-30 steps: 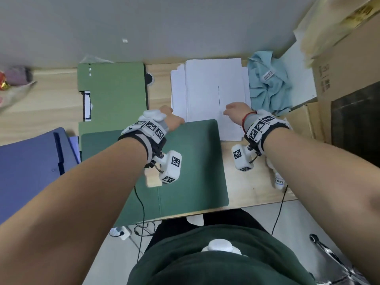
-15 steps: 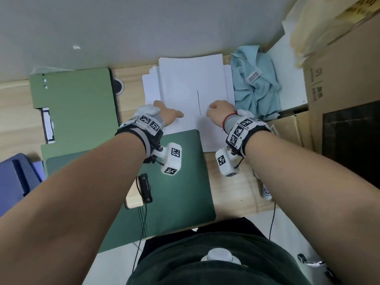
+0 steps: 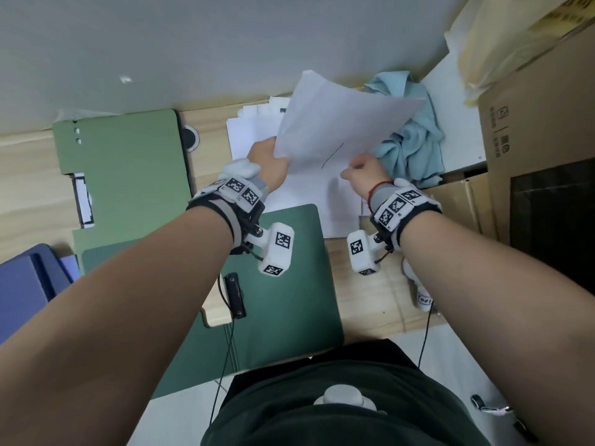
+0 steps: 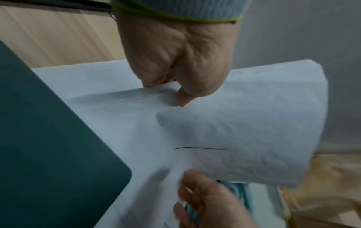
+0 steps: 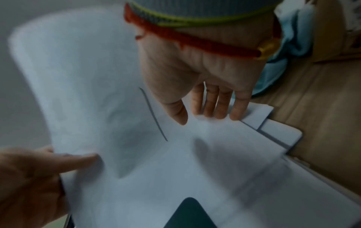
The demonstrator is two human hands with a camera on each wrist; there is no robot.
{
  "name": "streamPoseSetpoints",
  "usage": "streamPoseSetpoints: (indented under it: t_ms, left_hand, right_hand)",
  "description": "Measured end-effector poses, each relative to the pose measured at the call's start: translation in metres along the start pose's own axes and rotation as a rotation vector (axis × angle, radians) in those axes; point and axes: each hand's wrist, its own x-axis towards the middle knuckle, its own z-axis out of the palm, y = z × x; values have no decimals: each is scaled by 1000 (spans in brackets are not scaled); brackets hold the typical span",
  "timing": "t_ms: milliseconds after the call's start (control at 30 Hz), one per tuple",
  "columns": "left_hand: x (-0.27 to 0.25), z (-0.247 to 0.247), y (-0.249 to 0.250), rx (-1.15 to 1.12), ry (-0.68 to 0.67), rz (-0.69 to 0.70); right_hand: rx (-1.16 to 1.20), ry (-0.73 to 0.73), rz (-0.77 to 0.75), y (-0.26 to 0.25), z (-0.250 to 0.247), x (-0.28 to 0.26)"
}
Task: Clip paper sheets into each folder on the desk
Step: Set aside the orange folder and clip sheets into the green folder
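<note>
My left hand (image 3: 279,157) pinches the near left edge of a white paper sheet (image 3: 338,123) marked with a short pen line. The sheet is lifted and tilted above the paper stack (image 3: 309,194) at the back of the desk. In the left wrist view the thumb and fingers (image 4: 170,91) grip that sheet (image 4: 244,123). My right hand (image 3: 352,169) hovers by the sheet's near right edge; in the right wrist view its straight fingers (image 5: 218,104) reach the stack and hold nothing. A closed dark green folder (image 3: 289,300) lies in front of me, under my wrists.
A light green folder (image 3: 128,169) with a clip (image 3: 83,201) lies at the left, a blue folder (image 3: 22,284) further left. A blue cloth (image 3: 412,133) and cardboard boxes (image 3: 541,130) crowd the right. A small black device (image 3: 234,294) sits on a wooden block.
Both hands were flat on the paper stack. My left hand has since pinched the top sheet and lifted it up and to the right; my right hand has come off the sheet.
</note>
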Motion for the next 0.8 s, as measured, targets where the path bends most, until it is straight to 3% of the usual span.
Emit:
streamPoseSetpoints:
  t_ms: [167,267,433,633,800]
  left_hand:
    - [-18,-32,30,-189,95,9]
    - [-26,-50,42,-258,232,-59]
    - [-47,-75,29,-257,147,88]
    - [-75,-80,-2,-102,182,191]
    - [-90,-77,-4,-78,206,203]
  right_hand:
    - [362,158,-55,2,-18,-15]
    - [420,41,-177,-19,-28,-34]
    - [547,78,-339,-48,-28,-62]
    - [448,44,-305,-35,-19,-78]
    - [467,71,-364,-36,-20,-96]
